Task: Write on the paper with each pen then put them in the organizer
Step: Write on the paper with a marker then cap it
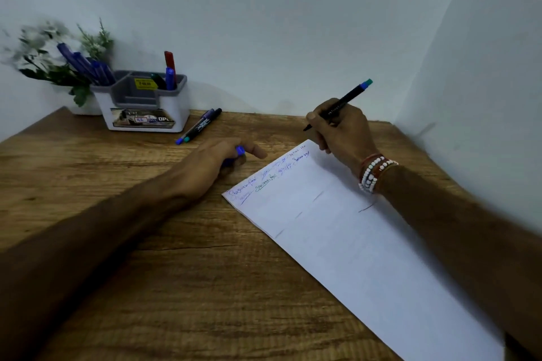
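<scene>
My right hand grips a black pen with a blue and teal end, its tip held just above the far corner of the white paper. The paper carries several lines of blue and dark writing along its far edge. Curled on the table left of the paper, my left hand holds a blue pen cap. The white and grey organizer stands at the back left with several blue pens, a red one and a dark one in it. Two pens lie on the table beside it.
A potted plant stands behind the organizer in the back left corner. Walls close off the wooden table at the back and on the right. A beaded bracelet circles my right wrist.
</scene>
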